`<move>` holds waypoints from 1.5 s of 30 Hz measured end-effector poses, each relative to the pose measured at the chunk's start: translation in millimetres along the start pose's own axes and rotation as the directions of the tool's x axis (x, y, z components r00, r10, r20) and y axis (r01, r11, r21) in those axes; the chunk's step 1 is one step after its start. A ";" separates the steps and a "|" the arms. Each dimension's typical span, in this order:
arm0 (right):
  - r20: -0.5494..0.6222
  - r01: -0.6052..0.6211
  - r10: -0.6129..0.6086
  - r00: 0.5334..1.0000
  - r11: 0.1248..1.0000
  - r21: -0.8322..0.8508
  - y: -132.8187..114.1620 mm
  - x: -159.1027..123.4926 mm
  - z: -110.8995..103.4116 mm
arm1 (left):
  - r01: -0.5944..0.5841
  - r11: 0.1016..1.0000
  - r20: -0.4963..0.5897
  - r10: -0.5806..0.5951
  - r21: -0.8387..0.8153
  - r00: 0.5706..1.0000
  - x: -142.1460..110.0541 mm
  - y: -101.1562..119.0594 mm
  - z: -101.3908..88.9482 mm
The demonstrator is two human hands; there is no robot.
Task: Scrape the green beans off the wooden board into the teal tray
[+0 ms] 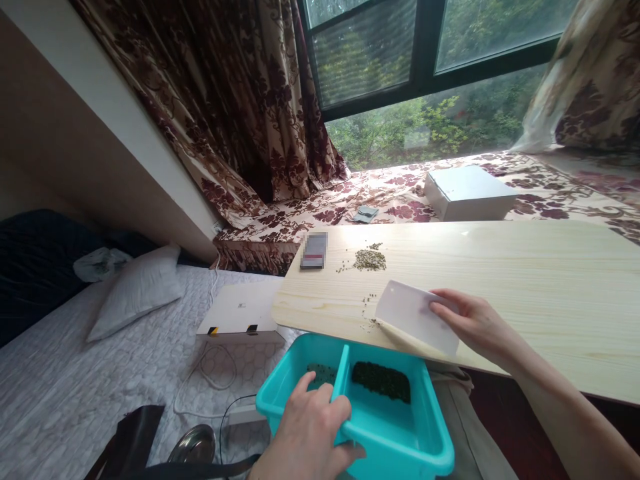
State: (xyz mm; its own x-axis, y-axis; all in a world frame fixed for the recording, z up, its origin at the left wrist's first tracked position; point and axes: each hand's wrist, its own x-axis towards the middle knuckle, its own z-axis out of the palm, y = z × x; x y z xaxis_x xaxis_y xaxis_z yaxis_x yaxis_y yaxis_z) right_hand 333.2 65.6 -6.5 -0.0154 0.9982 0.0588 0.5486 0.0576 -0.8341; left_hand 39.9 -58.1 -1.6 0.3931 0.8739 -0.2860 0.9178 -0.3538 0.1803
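In the head view, my right hand (473, 321) pinches a whitish, translucent flat plastic piece (413, 315) by its right end, thumb on top. Its left edge is tilted over the wooden board near several scattered small greenish grains (371, 321). A heap of the same bean-like grains (370, 259) lies farther back. My left hand (320, 423) grips the near rim of a teal two-compartment bin (435, 413) beside its divider. Dark green grains (381, 380) cover part of the right compartment's floor. Fewer grains (323, 373) show in the left one, partly hidden by my fingers.
The pale wooden board (525, 280) has a dark phone-like rectangle (314, 251) at its left end. A white box (470, 190) rests on the window ledge behind. To the left are a flat white carton (243, 310), a cable (220, 383) and a metal bowl (195, 445) on the bed.
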 end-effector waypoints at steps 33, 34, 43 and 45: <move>0.079 -0.058 0.053 0.995 0.996 0.068 3.6 1.5 7.8 | 0.017 1.000 0.003 -0.017 -0.022 1.000 0.3 -1.2 -0.9; 0.073 -0.060 0.055 0.996 0.996 0.069 4.2 2.5 8.9 | 0.019 1.000 0.002 -0.019 -0.021 1.000 0.4 -1.2 -1.2; 0.124 -0.051 0.041 0.991 0.996 0.078 0.1 -1.1 9.4 | 0.028 0.999 -0.016 -0.029 -0.044 0.999 -0.5 -3.3 0.5; 0.100 -0.044 0.039 0.994 0.998 0.048 1.8 -4.2 2.4 | 0.028 0.998 -0.029 -0.029 -0.053 0.999 -0.5 -4.0 1.3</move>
State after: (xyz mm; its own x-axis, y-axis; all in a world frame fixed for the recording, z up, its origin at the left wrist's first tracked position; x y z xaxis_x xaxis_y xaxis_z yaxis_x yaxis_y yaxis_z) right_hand 332.2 61.6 -9.6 -0.0776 0.9966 -0.0290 0.5082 0.0145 -0.8611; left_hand 36.2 -57.5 -3.5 0.3644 0.8930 -0.2641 0.9240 -0.3115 0.2219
